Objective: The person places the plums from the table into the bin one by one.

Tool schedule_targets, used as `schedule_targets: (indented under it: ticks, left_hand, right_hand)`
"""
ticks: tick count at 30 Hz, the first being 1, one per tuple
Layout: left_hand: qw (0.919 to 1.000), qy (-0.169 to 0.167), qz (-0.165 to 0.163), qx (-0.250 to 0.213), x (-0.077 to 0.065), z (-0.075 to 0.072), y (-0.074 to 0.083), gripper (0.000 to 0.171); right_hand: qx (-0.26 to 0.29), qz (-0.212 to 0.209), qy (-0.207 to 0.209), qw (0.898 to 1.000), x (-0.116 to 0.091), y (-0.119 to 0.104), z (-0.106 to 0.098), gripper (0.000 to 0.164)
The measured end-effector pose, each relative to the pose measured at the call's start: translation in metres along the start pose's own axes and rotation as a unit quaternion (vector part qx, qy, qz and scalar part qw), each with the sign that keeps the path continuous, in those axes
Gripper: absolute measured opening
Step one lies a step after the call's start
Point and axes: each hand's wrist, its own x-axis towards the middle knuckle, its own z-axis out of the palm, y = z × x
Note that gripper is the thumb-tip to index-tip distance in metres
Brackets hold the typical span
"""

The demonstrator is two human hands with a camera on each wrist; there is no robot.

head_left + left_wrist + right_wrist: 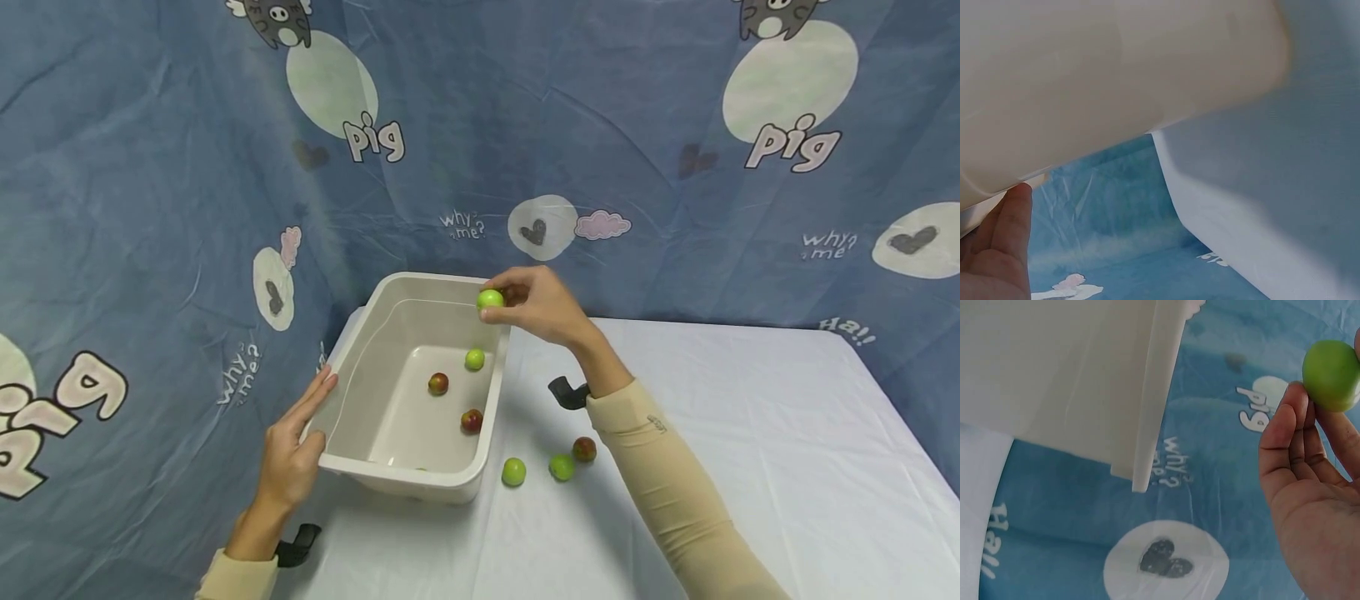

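A pale plastic tub stands tilted on the table. My left hand holds its left rim near the front corner, and in the left wrist view straight fingers reach up to the rim's underside. Over the back right corner of the tub, my right hand pinches a small round green fruit between thumb and fingertips. The right wrist view shows this green fruit beside the tub wall. Inside the tub lie a green fruit and two red fruits; a sliver of green peeks over its front rim.
On the white-covered table, right of the tub, lie two green fruits and a red one, near my right forearm. A blue printed curtain hangs behind and to the left. Each wrist wears a black camera mount.
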Motion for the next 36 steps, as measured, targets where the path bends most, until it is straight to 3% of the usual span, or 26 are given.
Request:
schedule_targets:
  ticks: [12, 24, 36]
  left_hand:
    - [1.0000, -0.002, 0.003, -0.006, -0.001, 0.001, -0.001, 0.074]
    - [0.9999, -0.003, -0.012, -0.004, 0.000, 0.001, -0.001, 0.073]
    - [0.9999, 0.006, 0.003, -0.008, 0.000, 0.002, 0.000, 0.073]
  right_hand:
    - [-0.057, -0.007, -0.034, 0.998, 0.003, 0.004, 0.007, 0.041]
    - [-0.045, -0.009, -0.026, 0.999, -0.005, 0.006, 0.002, 0.041]
    - [-0.021, 0.000, -0.010, 1.000, -0.018, 0.012, -0.010, 0.041]
